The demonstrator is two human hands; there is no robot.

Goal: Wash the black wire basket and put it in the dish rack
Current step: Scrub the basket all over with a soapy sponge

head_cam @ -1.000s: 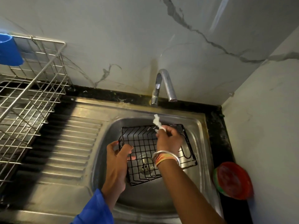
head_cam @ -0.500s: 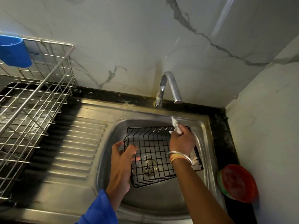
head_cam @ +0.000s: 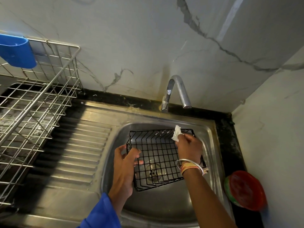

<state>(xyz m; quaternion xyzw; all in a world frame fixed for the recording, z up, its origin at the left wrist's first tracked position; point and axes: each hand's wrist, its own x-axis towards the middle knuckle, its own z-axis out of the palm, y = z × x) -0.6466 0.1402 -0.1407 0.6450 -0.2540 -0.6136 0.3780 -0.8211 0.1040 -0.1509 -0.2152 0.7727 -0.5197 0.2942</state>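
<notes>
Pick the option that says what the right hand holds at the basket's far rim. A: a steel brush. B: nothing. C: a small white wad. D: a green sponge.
C: the right hand pinches a small white wad against the far rim of the black wire basket, which lies in the sink.

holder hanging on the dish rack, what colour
The holder is blue; the head view shows it.

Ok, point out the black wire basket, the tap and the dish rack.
black wire basket [head_cam: 158, 155]: head view, its wire floor.
tap [head_cam: 181, 89]: head view, the curved spout.
dish rack [head_cam: 32, 104]: head view, its wire floor.
</notes>
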